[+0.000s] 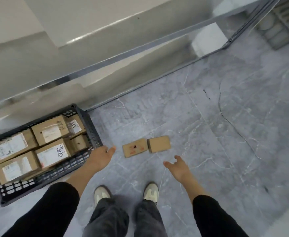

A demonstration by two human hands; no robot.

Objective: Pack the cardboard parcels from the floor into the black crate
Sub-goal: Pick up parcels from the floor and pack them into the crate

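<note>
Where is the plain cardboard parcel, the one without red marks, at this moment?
The plain parcel lies on the grey floor near the middle of the head view, just right of the red-marked parcel, ahead of the right hand.

1. Glossy grey marble-look floor (208, 134), white-veined, with thin tile joints.
2. White stepped wall (72, 48) across the far left.
3. Grey metal strip (140, 48) along it.
4. Thin dark line (220, 106) curving over the right floor.
5. Grey slatted panel (280, 23), far right corner.
</note>
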